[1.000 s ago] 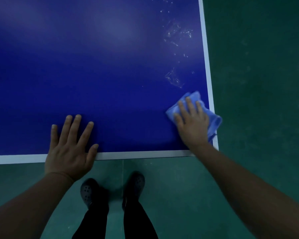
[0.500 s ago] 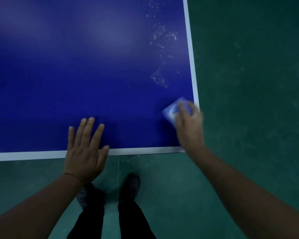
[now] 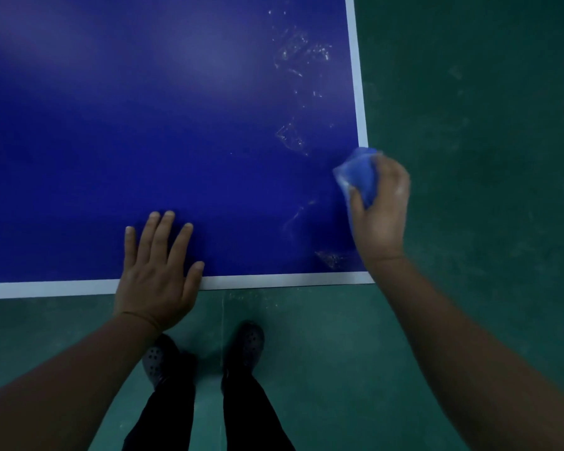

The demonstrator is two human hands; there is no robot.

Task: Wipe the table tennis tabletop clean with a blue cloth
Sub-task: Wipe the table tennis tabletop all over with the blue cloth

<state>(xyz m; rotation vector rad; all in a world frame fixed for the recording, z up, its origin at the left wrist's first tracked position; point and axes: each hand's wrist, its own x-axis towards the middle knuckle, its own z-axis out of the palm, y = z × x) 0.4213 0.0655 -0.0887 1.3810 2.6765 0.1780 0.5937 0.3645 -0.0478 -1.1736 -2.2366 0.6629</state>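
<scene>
Green floor [image 3: 469, 92] surrounds the blue bench [image 3: 144, 125]. Wiping is judged under way: the cloth [image 3: 358, 177] is gripped, bunched, by the right hand [image 3: 380, 206] at the 3 o'clock edge. The left hand [image 3: 157, 271] is pressed flat. Smears [image 3: 302, 56] at 1 o'clock need passes next. No writing is seen.

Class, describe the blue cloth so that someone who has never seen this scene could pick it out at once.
Start from the dark blue tabletop and follow its white right border down toward the near corner. There the right hand grips a bunched blue cloth at the table's edge. It is paler than the tabletop, crumpled rather than flat, and the only thing held; the left hand lies flat and holds nothing.
</scene>
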